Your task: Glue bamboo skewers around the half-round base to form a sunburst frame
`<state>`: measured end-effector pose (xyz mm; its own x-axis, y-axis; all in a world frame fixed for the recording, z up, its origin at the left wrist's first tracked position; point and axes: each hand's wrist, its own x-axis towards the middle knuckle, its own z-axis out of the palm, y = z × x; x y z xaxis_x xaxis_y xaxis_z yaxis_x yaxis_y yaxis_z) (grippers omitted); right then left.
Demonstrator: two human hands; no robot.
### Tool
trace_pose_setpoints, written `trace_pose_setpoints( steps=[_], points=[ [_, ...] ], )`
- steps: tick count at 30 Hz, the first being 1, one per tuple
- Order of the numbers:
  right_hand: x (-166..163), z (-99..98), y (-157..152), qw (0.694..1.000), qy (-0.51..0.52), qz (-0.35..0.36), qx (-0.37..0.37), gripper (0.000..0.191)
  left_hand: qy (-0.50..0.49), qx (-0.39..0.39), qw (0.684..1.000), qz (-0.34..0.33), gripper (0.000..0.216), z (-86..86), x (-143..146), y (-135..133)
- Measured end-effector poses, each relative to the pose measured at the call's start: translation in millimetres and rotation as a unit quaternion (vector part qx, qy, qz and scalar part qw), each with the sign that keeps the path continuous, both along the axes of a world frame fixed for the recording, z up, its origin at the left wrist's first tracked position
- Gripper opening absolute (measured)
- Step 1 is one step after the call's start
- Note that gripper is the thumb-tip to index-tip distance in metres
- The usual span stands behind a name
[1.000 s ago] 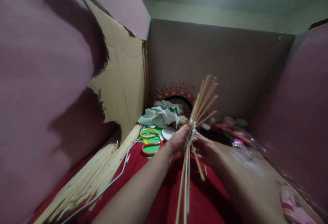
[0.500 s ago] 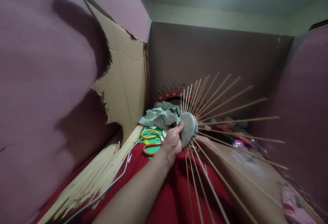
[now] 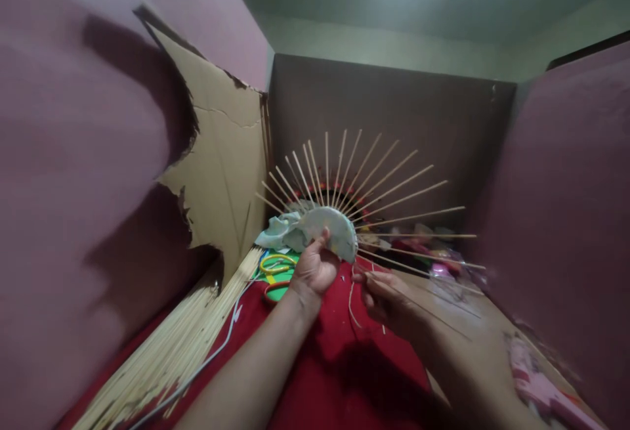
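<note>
A: Since half a second ago the fan [image 3: 344, 207] has turned; its sticks now spread up and to the right in a half circle, where before several ran down over the red cloth. The right hand, hidden behind the disc then, is out in the open.

B: And the hands in the head view?

A: The left hand [image 3: 315, 266] grips the pale disc [image 3: 329, 228] at the fan's hub, thumb on its face, fingers curled underneath. The right hand [image 3: 386, 295] sits just below and right of the disc, fingertips pinched on a thin pale strand [image 3: 351, 299] that hangs down in a loop over the red cloth [image 3: 339, 364]. The fan is held up in the air above that cloth, in front of the brown back wall.

B: What lies around?

A: Left of the forearm, a long bundle of sticks [image 3: 187, 344] runs along the floor, with a white cord [image 3: 216, 351] across it. Behind the left hand lie yellow scissors [image 3: 276, 264] and orange scissors [image 3: 270, 289] on a green sheet [image 3: 280, 293]. A light green rag [image 3: 278, 233] sits just behind the disc. Torn cardboard [image 3: 221, 174] leans against the pink wall at left. A pink tool [image 3: 541, 390] lies at lower right.

B: Anything blocked?

A: The fan covers most of a red-dotted piece behind it. The clutter [image 3: 433, 246] beyond the lower sticks is too blurred to name.
</note>
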<state>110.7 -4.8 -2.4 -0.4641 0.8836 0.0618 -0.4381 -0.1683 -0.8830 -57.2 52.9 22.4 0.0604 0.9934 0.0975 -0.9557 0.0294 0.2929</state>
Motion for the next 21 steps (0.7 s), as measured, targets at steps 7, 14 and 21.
trace_pose_setpoints(
  steps=[7, 14, 21],
  points=[
    [-22, -13.5, 14, 0.998, 0.039, -0.021, -0.034, 0.033, 0.023, -0.005, 1.0, -0.007, 0.036, -1.1, 7, -5],
    [-19, 11.2, -10, 0.981, -0.111, -0.148, 0.057, 0.035, 0.087, 0.114, 0.99, -0.005, 0.031, -7.5, 7, -9],
    [1, 33.6, -6, 0.922, -0.271, -0.231, 0.151, 0.026, 0.261, 0.173, 0.95, 0.005, 0.014, -14.6, 17, -12]
  ],
)
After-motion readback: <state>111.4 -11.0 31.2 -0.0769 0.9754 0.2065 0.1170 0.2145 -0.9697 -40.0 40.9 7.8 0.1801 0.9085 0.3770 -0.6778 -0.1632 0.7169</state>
